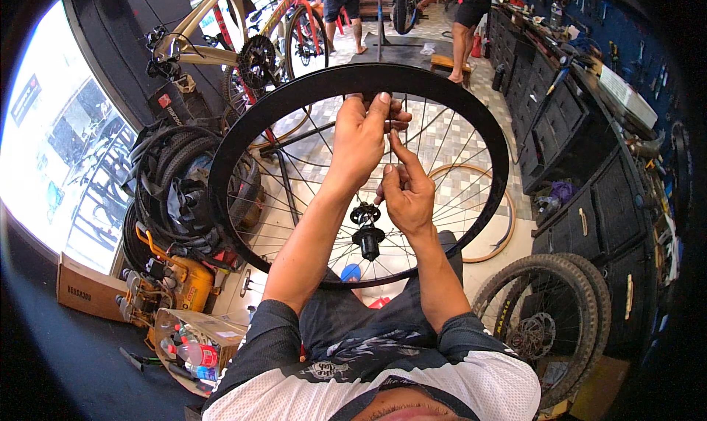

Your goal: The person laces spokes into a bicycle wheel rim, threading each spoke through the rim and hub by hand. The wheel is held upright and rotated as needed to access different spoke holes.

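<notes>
A black deep-rimmed bicycle wheel [471, 230] without a tyre is propped up in front of me, over my lap. Thin dark spokes run from its rim to a black hub [367, 237] low in the middle. My left hand [361, 138] is closed at the inner edge of the rim's top, thumb and fingers pinched around a spoke end there. Just below, my right hand [409, 196] pinches what looks like the same spoke, index finger pointing up along it. The fingertips partly hide the spoke and any small part between them.
Left, tyres [177, 163] are heaped beside a yellow machine [190, 285] and a box of bottles [199, 347]. A tan bicycle [199, 53] stands behind. Right, black drawer cabinets [560, 126] line the wall, with tyred wheels [541, 333] nearby. Other people [468, 16] are farther back.
</notes>
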Demonstrator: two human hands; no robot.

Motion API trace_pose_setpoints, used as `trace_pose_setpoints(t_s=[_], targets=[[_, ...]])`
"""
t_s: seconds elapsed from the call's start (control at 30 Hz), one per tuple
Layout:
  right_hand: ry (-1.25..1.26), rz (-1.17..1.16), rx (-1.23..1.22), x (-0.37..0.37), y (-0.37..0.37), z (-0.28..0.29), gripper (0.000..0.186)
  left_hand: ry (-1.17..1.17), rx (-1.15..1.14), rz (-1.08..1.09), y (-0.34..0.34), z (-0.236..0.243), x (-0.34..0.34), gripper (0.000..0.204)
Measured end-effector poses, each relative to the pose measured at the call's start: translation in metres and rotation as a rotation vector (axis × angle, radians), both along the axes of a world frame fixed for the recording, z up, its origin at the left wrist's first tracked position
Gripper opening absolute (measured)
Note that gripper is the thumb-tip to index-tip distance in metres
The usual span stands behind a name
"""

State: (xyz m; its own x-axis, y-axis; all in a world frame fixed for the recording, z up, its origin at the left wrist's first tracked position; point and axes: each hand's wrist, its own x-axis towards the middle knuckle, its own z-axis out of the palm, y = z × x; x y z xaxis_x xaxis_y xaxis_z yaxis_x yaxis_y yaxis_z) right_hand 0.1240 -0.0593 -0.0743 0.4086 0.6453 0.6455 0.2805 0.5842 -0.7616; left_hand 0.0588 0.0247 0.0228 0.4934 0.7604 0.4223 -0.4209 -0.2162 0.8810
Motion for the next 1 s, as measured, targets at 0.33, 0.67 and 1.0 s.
trace_pose_setpoints(t_s=[0.33,0.67,1.0], targets=[[0.004,0.018,0.014,0.002,-0.004,0.001,0.051,0.012,-0.009,-0.003,-0.004,0.0,-0.002,0.028],[0.037,0.031,0.043,-0.003,-0.006,0.0,0.051,0.013,-0.038,-0.003,-0.01,0.003,-0.004,0.025],[0.013,-0.047,0.03,-0.004,0.004,-0.006,0.051,0.043,-0.003,0.039,-0.013,0.006,-0.005,0.026]])
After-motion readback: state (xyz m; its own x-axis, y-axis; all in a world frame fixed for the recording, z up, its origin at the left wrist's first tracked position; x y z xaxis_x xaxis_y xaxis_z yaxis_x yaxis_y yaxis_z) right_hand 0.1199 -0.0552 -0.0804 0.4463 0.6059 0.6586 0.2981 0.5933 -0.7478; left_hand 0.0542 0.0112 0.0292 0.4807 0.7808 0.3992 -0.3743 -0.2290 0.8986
